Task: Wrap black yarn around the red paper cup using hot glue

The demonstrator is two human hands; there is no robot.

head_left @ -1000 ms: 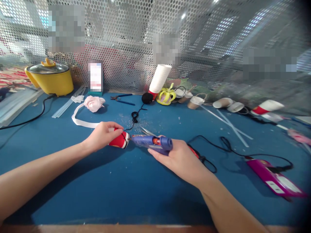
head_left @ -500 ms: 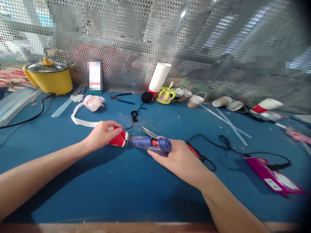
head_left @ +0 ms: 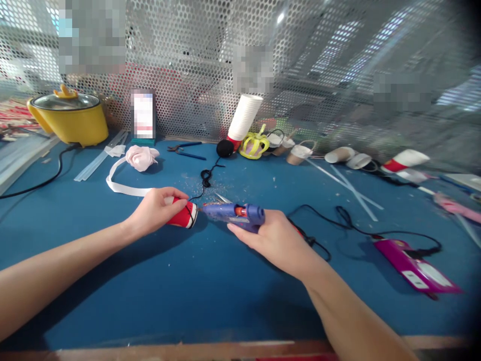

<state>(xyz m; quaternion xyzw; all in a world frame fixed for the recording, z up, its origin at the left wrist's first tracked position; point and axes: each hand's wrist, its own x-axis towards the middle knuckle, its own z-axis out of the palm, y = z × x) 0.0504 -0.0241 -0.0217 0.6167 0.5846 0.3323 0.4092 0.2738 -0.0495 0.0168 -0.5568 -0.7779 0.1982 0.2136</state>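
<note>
My left hand grips a red and white paper cup lying on its side on the blue table. A black string runs from the cup's rim to a black yarn ball further back. My right hand holds a blue glue gun level, its nozzle touching the cup's rim. The gun's black cord trails off to the right.
A yellow pot stands at the back left beside glue sticks. A pink fabric flower with white ribbon, pliers, a stack of white cups, a yellow crown, small paper-cup baskets and a magenta device lie around.
The glue gun's nozzle has closed in on the cup's rim. Both hands stay almost where they were; the view has shifted slightly.
</note>
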